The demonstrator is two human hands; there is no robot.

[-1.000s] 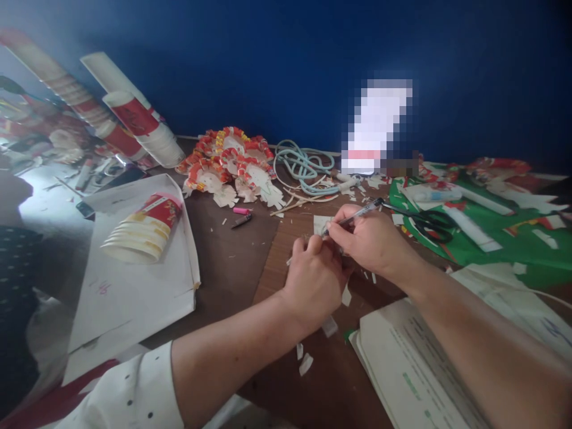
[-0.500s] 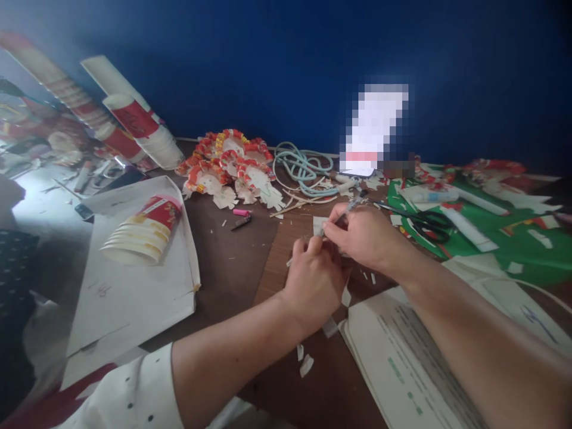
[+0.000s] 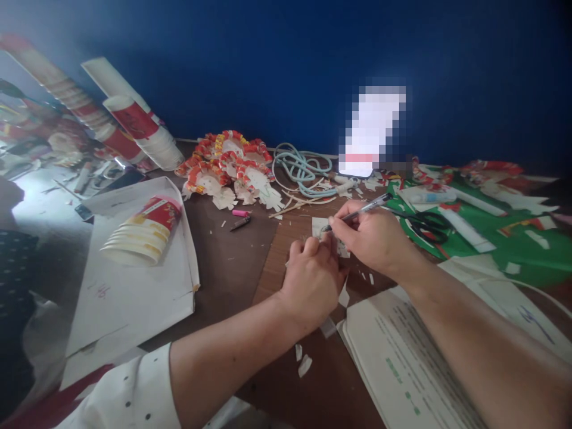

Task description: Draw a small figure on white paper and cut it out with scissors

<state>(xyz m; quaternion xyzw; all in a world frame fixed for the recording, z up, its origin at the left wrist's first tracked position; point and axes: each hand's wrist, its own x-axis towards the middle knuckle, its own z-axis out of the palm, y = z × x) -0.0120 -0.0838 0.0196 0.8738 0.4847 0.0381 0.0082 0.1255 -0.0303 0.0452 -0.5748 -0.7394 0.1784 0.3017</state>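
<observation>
A slim pen is pinched in my right hand, its tip low over a small piece of white paper. My left hand is curled, with its fingers pressed down on the near side of that paper and hiding part of it. The tip and the left fingertips are very close together. Small white scraps lie around the hands on the brown table.
At left, paper cups lie on a white board. Red-trimmed paper cutouts, a light-blue cord and a lit phone are along the back. Black scissors rest on green sheet. Printed sheets lie near right.
The pen has tilted over to the right and now lies lower in my right hand. More of the paper shows beside my fingers. My left hand stays nearly where it was.
</observation>
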